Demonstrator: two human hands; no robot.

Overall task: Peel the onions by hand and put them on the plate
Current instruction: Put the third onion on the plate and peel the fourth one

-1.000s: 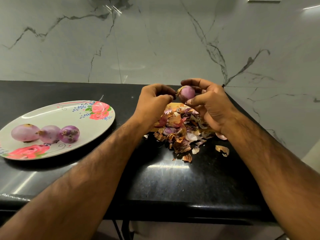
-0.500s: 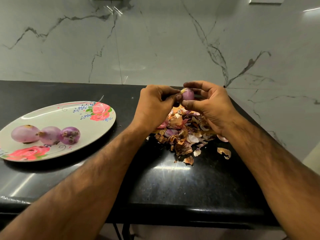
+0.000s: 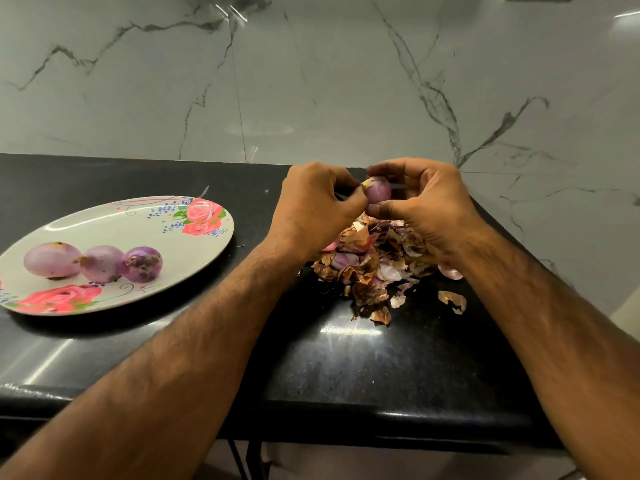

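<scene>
Onion (image 3: 378, 191) still in right hand (image 3: 433, 207)

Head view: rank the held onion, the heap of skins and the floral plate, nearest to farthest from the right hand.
1. The small purple onion: gripped in the right hand.
2. The heap of brown and purple onion skins: beneath that hand.
3. The oval rose-patterned plate: far left.

Purple onions (image 3: 100, 263), rose-print white plate (image 3: 194, 251), black counter (image 3: 381, 358), grey-veined marble wall (image 3: 311, 81).
</scene>
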